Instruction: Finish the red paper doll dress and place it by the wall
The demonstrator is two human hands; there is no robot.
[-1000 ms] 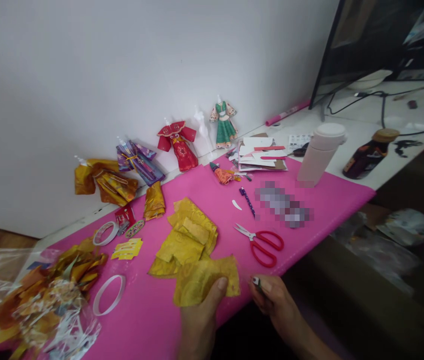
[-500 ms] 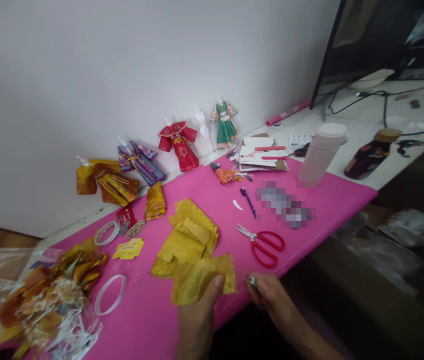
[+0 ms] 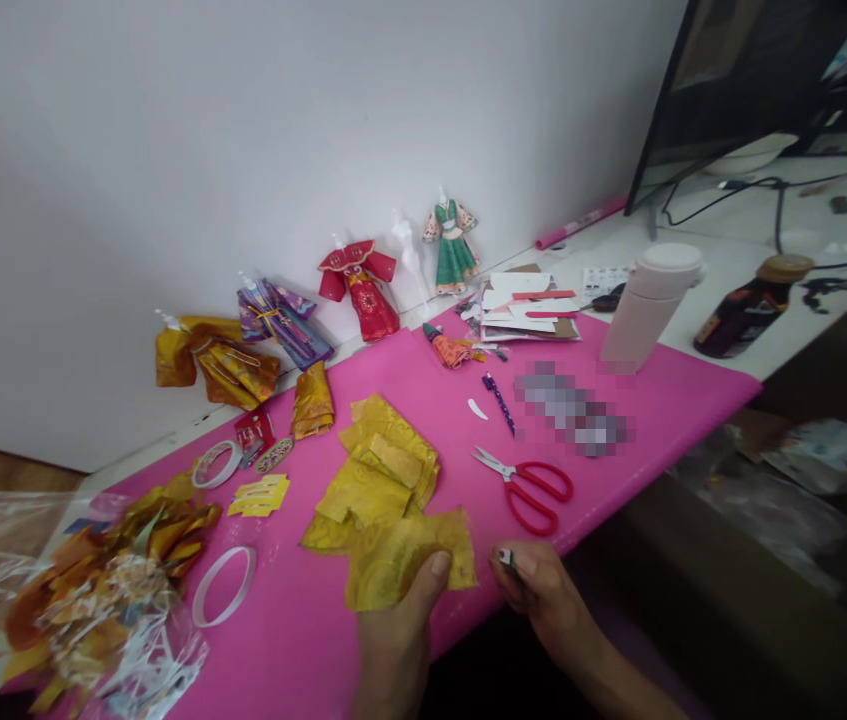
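My left hand (image 3: 412, 605) grips a yellow patterned piece (image 3: 385, 560) with the thumb on top, at the table's front edge. Just right of it, my right hand (image 3: 535, 585) is closed on a small green and white item (image 3: 507, 560), too small to name. More yellow pieces (image 3: 370, 480) lie overlapping on the pink table cover (image 3: 288, 620) beyond my left hand. Red-handled scissors (image 3: 532, 490) rest slightly open above my right hand. A purple pen (image 3: 498, 403) lies farther back.
Small dressed figures (image 3: 361, 290) lean along the wall. Tape rolls (image 3: 224, 587) and a scrap heap (image 3: 115, 590) are at left. A pale bottle (image 3: 652, 305), dark bottle (image 3: 753, 305), paper stack (image 3: 528, 305) and monitor (image 3: 753, 80) occupy the back right.
The green and white item in my right hand has tilted slightly. The whole view has shifted a little; my left hand keeps its hold on the yellow piece.
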